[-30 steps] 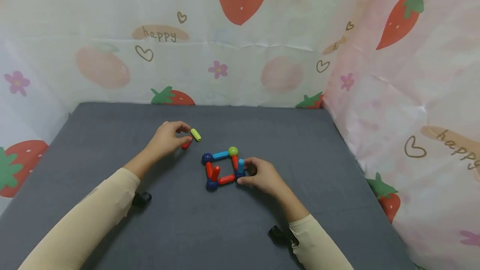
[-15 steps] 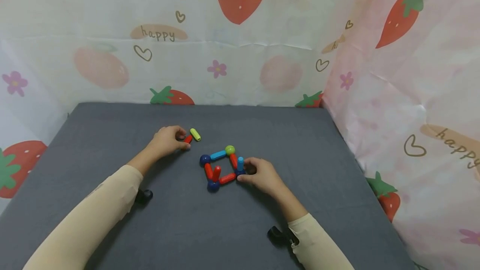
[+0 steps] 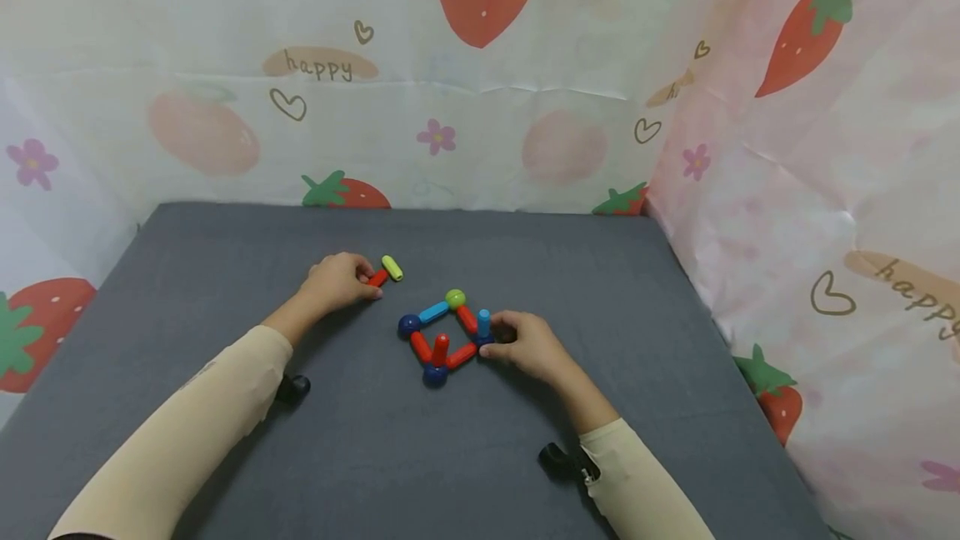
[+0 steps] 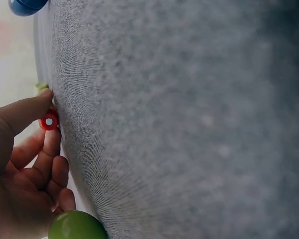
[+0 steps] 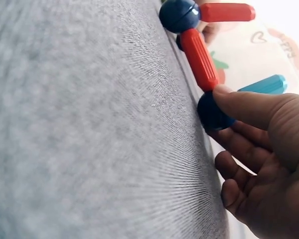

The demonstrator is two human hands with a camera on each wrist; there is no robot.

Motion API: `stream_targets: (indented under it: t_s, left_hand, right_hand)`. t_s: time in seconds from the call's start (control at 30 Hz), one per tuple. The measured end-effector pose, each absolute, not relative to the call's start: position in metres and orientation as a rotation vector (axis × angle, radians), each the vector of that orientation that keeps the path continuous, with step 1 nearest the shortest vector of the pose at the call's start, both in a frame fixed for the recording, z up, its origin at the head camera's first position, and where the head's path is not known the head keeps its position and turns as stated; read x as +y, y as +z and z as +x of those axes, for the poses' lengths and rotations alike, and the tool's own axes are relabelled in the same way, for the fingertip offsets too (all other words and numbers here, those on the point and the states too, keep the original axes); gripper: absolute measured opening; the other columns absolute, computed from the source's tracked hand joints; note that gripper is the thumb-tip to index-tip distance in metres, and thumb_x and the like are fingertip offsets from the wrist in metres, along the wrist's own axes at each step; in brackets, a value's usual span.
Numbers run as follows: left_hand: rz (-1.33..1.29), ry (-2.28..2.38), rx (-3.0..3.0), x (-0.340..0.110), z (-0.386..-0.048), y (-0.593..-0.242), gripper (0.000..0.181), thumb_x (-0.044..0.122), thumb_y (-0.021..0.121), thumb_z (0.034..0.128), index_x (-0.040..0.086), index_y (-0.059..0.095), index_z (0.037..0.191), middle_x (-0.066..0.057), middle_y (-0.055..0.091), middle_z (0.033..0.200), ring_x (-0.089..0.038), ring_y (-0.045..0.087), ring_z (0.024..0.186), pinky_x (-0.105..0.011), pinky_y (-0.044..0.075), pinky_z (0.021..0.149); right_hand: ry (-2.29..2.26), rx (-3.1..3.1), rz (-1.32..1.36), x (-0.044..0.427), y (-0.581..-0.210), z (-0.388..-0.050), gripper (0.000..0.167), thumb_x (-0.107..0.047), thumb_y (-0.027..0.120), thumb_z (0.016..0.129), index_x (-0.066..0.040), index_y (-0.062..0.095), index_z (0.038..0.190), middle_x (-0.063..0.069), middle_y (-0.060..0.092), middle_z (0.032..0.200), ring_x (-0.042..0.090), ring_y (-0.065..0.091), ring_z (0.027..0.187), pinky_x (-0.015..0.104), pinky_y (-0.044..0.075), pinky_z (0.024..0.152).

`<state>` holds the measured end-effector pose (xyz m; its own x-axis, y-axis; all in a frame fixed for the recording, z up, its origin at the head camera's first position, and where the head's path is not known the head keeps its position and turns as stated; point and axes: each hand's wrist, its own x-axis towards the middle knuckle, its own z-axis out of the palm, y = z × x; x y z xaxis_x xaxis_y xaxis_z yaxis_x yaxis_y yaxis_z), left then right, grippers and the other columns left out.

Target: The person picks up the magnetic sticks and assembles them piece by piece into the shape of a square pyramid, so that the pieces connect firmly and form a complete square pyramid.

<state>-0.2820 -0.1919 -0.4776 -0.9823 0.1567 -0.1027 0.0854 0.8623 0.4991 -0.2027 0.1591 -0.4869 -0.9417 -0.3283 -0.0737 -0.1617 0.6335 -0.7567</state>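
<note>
My left hand (image 3: 335, 282) pinches a short red magnetic stick (image 4: 49, 120) between thumb and fingers, low over the table. Touching or close beyond it lies a yellow-green stick (image 3: 392, 267). A four-sided frame of toy sticks and balls lies to the right. Its corners are a green ball (image 3: 455, 299) and dark blue balls, one at the left (image 3: 408, 325) and one at the front (image 3: 435, 376). My right hand (image 3: 531, 348) pinches the dark blue right corner ball (image 5: 213, 112). A light blue stick (image 3: 483, 322) stands up from that ball, and a red stick (image 3: 441, 348) from the front one.
Grey cloth covers the table (image 3: 420, 457). Behind and to the right hang curtains (image 3: 465, 98) with strawberry prints. Black wrist devices sit under the left sleeve (image 3: 294, 390) and the right sleeve (image 3: 557, 462).
The stick-and-ball frame has turned counterclockwise as seen from above, with my right hand on its corner. My left hand has shifted slightly nearer and keeps close to the red stick.
</note>
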Motion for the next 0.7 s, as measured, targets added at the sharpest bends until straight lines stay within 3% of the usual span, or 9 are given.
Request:
stream_targets:
  t_s: [0.2, 0.4, 0.7]
  left_hand:
    - [0.184, 0.769, 2.896, -0.191, -0.282, -0.475, 0.032, 0.031, 0.079, 0.0903, 0.007, 0.073, 0.11, -0.011, 0.072, 0.107, -0.032, 0.062, 0.101, -0.058, 0.038, 0.097]
    - [0.204, 0.796, 2.885, -0.192, -0.28, -0.474, 0.026, 0.027, 0.077, 0.0918, 0.008, 0.074, 0.109, -0.007, 0.073, 0.101, -0.027, 0.063, 0.093, -0.05, 0.041, 0.089]
    - [0.245, 0.916, 2.836, -0.189, -0.268, -0.461, 0.027, 0.026, 0.076, 0.0944, 0.009, 0.071, 0.115, -0.011, 0.071, 0.111, -0.027, 0.061, 0.093, -0.041, 0.051, 0.081]
  right_hand:
    - [-1.207, 2.644, -0.397, 0.159, -0.488, -0.203, 0.041, -0.027, 0.086, 0.085, -0.014, 0.072, 0.122, 0.002, 0.073, 0.114, 0.016, 0.064, 0.096, 0.034, 0.055, 0.081]
    - [-1.216, 2.634, -0.404, 0.159, -0.489, -0.203, 0.041, -0.028, 0.085, 0.085, -0.014, 0.072, 0.122, 0.002, 0.072, 0.113, 0.016, 0.062, 0.094, 0.033, 0.054, 0.08]
    - [-1.205, 2.641, -0.377, 0.159, -0.49, -0.203, 0.041, -0.026, 0.085, 0.085, -0.016, 0.072, 0.122, 0.001, 0.072, 0.108, 0.016, 0.062, 0.088, 0.031, 0.054, 0.073]
